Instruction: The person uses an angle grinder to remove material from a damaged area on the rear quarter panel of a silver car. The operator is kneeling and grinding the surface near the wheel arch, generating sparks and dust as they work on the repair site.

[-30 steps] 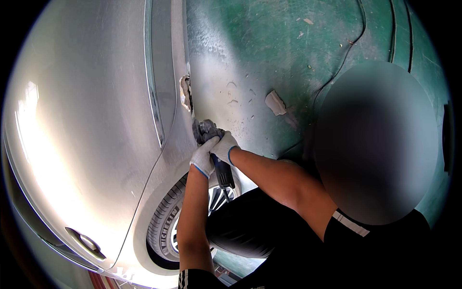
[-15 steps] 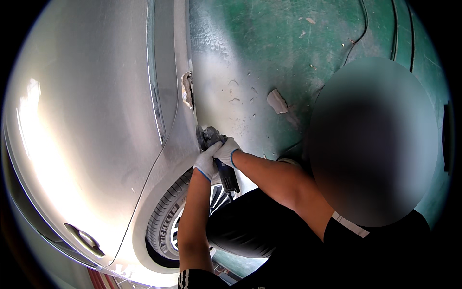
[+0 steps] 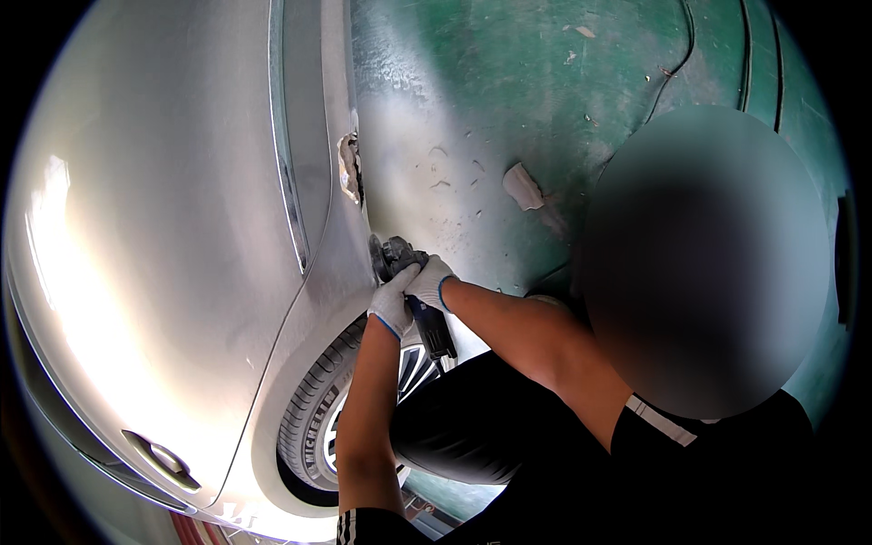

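Note:
Both my hands wear white knit gloves with blue cuffs and are wrapped round an angle grinder (image 3: pixel 432 329) with a dark body. My left hand (image 3: pixel 392 302) grips it on the side nearest the car, and my right hand (image 3: pixel 431 281) overlaps it from the right. The grinder's head and disc point up and left, at the lower edge of a silver-beige car (image 3: pixel 191 227), just ahead of the wheel (image 3: pixel 318 431). Whether the disc touches the panel I cannot tell. Farther along that edge is a ragged, broken patch (image 3: pixel 350 168) with bare, torn material.
Green painted floor (image 3: pixel 518 82) with a pale dusty strip runs beside the car. A beige scrap (image 3: pixel 523 186) and small debris lie there. Dark cables (image 3: pixel 747 54) cross the far right. A large blurred oval hides the right side. My bent black-trousered leg (image 3: pixel 481 422) is near the wheel.
The view has shifted slightly, and the car's edge now appears a little farther left. Both hands keep their hold on the angle grinder, almost in the same place.

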Motion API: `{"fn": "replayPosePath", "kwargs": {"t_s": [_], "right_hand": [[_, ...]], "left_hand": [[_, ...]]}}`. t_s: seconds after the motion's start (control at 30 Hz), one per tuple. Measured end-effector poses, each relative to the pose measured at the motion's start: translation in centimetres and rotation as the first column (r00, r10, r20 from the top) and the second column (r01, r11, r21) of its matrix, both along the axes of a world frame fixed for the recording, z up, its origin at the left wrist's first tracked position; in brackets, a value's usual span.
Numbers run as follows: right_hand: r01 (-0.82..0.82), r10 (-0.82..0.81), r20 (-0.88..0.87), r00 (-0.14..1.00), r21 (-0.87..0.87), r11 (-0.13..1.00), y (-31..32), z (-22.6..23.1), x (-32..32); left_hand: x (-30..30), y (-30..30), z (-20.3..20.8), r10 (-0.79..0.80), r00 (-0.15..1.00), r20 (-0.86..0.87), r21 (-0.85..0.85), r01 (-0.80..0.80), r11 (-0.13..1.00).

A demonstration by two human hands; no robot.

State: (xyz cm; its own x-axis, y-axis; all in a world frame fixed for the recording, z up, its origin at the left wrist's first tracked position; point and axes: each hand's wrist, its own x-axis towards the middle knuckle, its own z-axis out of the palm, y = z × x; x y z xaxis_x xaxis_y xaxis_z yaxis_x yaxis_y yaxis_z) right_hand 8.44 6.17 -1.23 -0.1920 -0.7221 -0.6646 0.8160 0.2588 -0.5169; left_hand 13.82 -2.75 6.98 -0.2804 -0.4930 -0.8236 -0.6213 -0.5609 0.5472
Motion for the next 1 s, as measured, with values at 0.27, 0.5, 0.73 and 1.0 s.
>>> {"fn": "replayPosePath", "kwargs": {"t_s": [0.27,0.5,0.73,1.0], "right_hand": [[0.049,-0.049,0.008,0.999,-0.006,0.999,-1.2,-1.4,-0.7],[0.062,-0.061,-0.053,0.997,0.013,0.998,-0.6,-0.8,-2.6],[0.048,-0.048,-0.030,0.998,0.017,0.999,0.2,0.2,-4.1],[0.044,-0.041,-0.074,0.996,0.032,0.999,0.0,0.1,-4.9]], "left_hand": [[-2.2,0.0,-0.2,-0.022,1.000,0.003,0.008,0.021,1.000],[-3.8,0.1,-0.2,-0.009,1.000,0.009,0.012,0.009,1.000],[-4.2,-0.2,-0.5,-0.010,1.000,-0.008,0.001,0.010,1.000],[-5.1,-0.4,-0.5,-0.027,0.999,-0.041,0.023,0.028,0.999]]}}
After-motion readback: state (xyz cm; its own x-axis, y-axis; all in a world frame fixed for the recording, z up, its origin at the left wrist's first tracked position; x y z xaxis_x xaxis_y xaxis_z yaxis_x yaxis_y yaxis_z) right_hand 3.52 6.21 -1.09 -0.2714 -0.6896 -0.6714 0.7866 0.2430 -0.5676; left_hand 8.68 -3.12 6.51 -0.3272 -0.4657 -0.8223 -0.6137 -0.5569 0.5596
